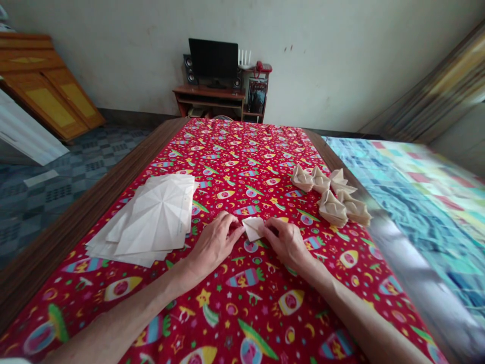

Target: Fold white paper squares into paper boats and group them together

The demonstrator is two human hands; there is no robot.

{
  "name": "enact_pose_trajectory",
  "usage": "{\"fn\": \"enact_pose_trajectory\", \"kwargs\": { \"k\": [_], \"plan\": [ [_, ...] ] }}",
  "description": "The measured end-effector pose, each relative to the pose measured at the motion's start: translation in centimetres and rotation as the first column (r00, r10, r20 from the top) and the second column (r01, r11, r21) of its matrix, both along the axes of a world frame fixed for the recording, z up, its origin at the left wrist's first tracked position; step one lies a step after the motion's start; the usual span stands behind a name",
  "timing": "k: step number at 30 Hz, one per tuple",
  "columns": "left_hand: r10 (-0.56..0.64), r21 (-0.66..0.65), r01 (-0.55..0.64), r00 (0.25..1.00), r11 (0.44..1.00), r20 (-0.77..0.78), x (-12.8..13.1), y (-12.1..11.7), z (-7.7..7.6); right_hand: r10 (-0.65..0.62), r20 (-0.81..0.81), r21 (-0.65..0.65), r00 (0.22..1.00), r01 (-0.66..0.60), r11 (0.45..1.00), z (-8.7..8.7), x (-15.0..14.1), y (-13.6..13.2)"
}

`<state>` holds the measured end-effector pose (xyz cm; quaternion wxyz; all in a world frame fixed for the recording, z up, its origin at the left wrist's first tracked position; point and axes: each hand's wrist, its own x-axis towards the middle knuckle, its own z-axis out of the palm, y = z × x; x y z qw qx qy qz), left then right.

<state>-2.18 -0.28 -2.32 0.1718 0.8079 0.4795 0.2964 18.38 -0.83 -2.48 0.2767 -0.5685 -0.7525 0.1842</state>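
A small folded piece of white paper [253, 229] sits between my hands, low over the red cloth. My left hand [216, 233] pinches its left corner between thumb and fingers. On the opposite side, my right hand [287, 240] has thumb and fingertips closed on the right corner. To the left lies a stack of creased paper sheets [159, 215], the top one marked with folds fanning out from a point. Several folded paper pieces with pointed tips [332, 207] are grouped at the right side of the cloth.
The red patterned cloth [242, 298] covers a table with dark wooden edges [125, 162]. Beyond its far end stands a desk [208, 93] with a monitor [213, 58] and speakers. A bed with a patterned cover [413, 192] adjoins on the right; a wooden cabinet [56, 91] stands far left.
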Motion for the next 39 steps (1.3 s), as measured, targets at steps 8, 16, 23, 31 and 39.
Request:
{"fn": "enact_pose_trajectory", "kwargs": {
  "k": [8, 16, 23, 31, 39],
  "plan": [
    [0.017, 0.058, -0.022, 0.997, 0.998, 0.079, 1.6, -0.4, -0.3, -0.045, -0.174, -0.132, 0.984, 0.022, 0.991, 0.5, -1.7, -0.7],
    [0.009, 0.367, 0.063, 0.981, 0.928, -0.191, 0.1, 0.9, 2.5, 0.035, -0.194, -0.095, 0.980, -0.054, 0.994, 1.6, -1.6, -1.5],
    [-0.064, 0.323, 0.219, 0.902, 0.921, -0.428, 0.6, -0.4, 2.8, 0.149, 0.075, 0.333, 0.986, -0.166, 0.928, 1.8, -0.7, -1.2],
    [-0.120, 0.226, 0.183, 0.956, 0.957, -0.267, 0.4, -0.1, 0.2, 0.165, 0.339, 0.333, 0.926, -0.282, 0.900, -0.4, 0.0, -0.9],
    [-0.103, 0.182, 0.148, 0.966, 0.972, -0.238, 0.1, 0.5, -0.1, 0.176, 0.169, 0.174, 0.970, -0.205, 0.963, 0.0, -0.1, -0.8]
  ]
}}
